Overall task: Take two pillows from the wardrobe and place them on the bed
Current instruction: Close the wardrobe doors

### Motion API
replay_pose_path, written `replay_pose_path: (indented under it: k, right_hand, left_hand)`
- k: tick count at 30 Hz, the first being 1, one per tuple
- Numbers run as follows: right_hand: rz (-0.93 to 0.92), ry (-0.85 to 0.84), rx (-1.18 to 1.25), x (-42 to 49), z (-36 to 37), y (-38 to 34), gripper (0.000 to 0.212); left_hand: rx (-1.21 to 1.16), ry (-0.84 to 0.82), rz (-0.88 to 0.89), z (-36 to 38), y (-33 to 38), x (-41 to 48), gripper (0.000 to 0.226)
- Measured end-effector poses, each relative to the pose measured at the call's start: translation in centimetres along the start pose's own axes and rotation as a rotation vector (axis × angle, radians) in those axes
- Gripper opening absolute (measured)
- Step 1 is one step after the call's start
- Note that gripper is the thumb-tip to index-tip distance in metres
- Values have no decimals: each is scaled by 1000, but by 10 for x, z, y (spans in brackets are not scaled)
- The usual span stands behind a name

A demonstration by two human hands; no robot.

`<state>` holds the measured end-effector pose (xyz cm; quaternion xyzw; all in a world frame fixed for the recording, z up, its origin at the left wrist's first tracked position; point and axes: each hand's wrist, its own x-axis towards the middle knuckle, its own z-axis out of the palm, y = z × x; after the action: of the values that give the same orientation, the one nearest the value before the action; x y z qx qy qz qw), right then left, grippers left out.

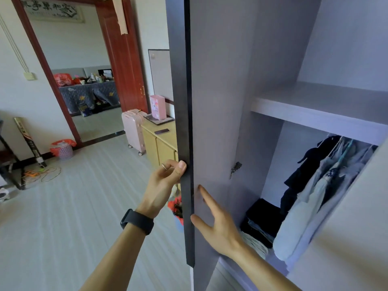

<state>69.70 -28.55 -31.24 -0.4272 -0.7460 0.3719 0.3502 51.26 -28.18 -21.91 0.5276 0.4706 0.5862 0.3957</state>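
On the wardrobe door (212,101), left hand (165,179) grips its edge, fingertips hidden; right hand (218,225) lies flat, fingers spread.

Walls (19,49) were plain white; floor (84,206) was pale grey with plank-like stripes, daylit. Red-brown door frame (42,59) opened to a second room with a sofa (88,95) under a dark patterned cover and framed calligraphy (52,11) above. Pink suitcase (134,131) stood just beside a low yellow cabinet (159,143); whiteboard (161,74) stood against the wall behind it; lilac basket (65,152) sat near the frame.
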Motion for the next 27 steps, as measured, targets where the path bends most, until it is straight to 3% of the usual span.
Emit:
replay_pose_path:
  k: [3, 10, 17, 23, 27]
  right_hand:
    - [28, 96, 26, -25, -19, 10, 73]
    - [64, 296, -79, -67, -85, 30, 50]
    - [162, 515, -203, -102, -153, 47, 44]
    - [209, 716, -385, -120, -203, 54, 44]
    - [222, 773, -510, -124, -236, 61, 46]
  left_hand:
    - [32, -62, 44, 31, -1, -10, 49]
    - [148, -141, 162, 124, 4, -25, 35]
    - [657, -24, 522, 226, 13, -16, 45]
    - [806, 55, 623, 282, 25, -11, 56]
    - [800, 27, 564, 308, 24, -1, 54]
